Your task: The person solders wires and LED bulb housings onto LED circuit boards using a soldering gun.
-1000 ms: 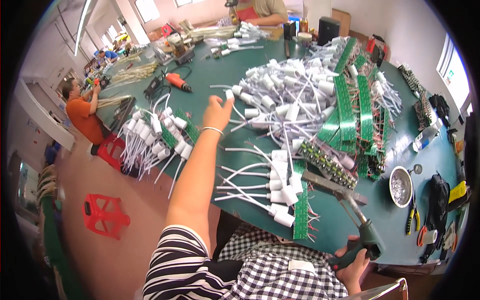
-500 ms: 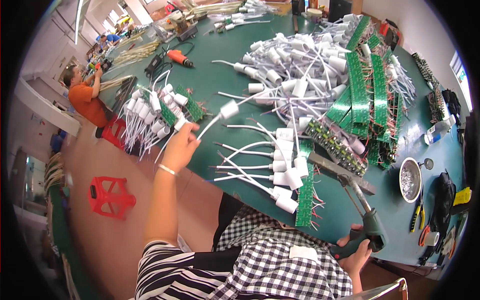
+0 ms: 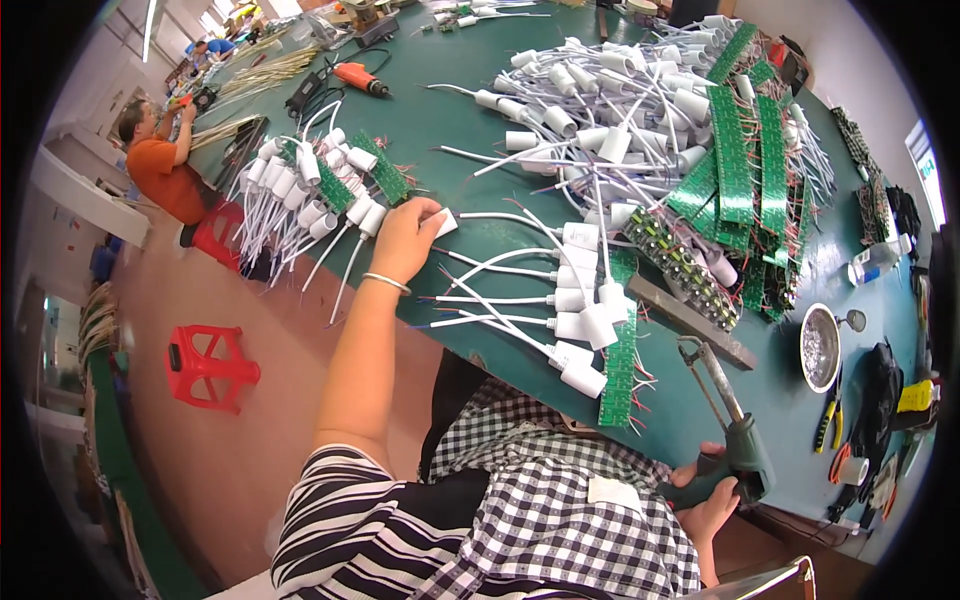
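My left hand (image 3: 405,240) is closed, fingertips pinching a white cylindrical housing (image 3: 447,223) low over the table. Any wire on that housing is hidden by the hand. Left of it lies a bunch of similar wired white housings (image 3: 285,185) with green circuit boards (image 3: 382,172). To the right, several white housings (image 3: 572,277) sit in a row beside a green circuit board strip (image 3: 620,350), their cables pointing left. At the table's near edge my right hand (image 3: 708,500) grips a green-handled soldering gun (image 3: 748,455), its metal end pointing up and away.
A large heap of wired white housings (image 3: 600,100) and stacked green boards (image 3: 735,160) covers the far right. A grey metal bar (image 3: 695,325), a metal bowl (image 3: 820,350) and pliers (image 3: 828,425) lie at right. An orange electric screwdriver (image 3: 360,79) lies farther back. A co-worker (image 3: 165,170) is at far left.
My left hand has moved up and right, away from the left bunch, onto the white housing that stood out beyond its fingers. The right hand still holds the soldering gun.
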Demonstrator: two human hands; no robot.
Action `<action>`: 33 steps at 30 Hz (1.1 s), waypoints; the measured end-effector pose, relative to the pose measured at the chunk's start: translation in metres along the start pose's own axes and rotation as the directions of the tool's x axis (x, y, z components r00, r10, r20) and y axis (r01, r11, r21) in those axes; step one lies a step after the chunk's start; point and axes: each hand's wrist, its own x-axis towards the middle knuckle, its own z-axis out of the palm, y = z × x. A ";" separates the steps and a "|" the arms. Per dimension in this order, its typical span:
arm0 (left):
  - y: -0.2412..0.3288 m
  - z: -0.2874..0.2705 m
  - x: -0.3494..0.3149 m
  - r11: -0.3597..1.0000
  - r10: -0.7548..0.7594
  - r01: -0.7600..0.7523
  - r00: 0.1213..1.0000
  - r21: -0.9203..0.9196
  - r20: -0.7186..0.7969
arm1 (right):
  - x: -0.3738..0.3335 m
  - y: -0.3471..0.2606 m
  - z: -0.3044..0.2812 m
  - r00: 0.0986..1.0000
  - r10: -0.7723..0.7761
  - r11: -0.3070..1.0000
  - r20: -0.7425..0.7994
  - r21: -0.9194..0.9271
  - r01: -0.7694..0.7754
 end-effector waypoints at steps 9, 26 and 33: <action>0.026 -0.005 -0.043 0.973 0.206 -0.177 0.954 0.145 -0.219 | 0.001 0.010 -0.013 0.988 0.024 0.999 0.150 0.043 -0.031; 0.152 0.029 -0.165 0.871 0.480 -0.416 0.835 -0.263 0.269 | -0.018 -0.009 -0.018 0.975 0.206 0.978 0.078 -0.059 -0.202; 0.138 0.041 -0.187 0.900 0.360 -0.178 0.817 -0.397 0.450 | -0.022 -0.005 -0.023 0.973 0.204 0.967 0.105 -0.175 -0.183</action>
